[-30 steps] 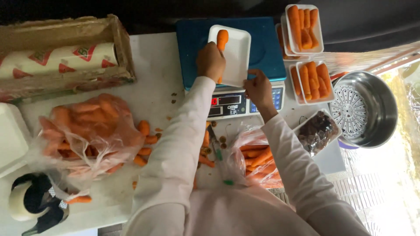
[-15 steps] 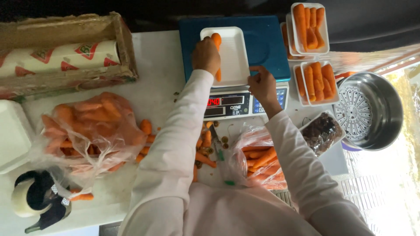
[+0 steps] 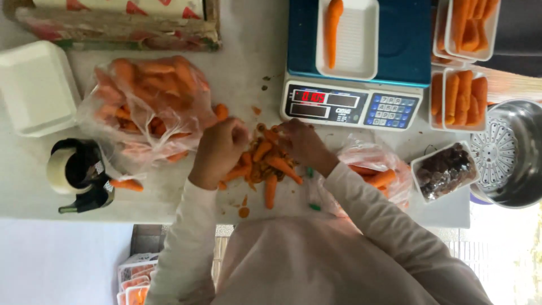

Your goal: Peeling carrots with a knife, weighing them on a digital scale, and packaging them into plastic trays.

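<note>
Digging into loose carrots (image 3: 262,164) near the tabletop's front edge, left hand (image 3: 219,149) curled on some, right hand (image 3: 302,144) pinching one, scale (image 3: 361,62) behind, single carrot (image 3: 333,28) in its tray (image 3: 361,39).

Bare table (image 3: 248,68) (scale (image 3: 361,53) right, carrot bag (image 3: 149,104) left) leaves passage.

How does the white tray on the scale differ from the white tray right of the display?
The tray on the scale holds a single carrot; the tray right of the display is packed with several side by side. The first sits on the blue scale, the second on the table. Both are white, rectangular, holding carrots lengthwise.
</note>
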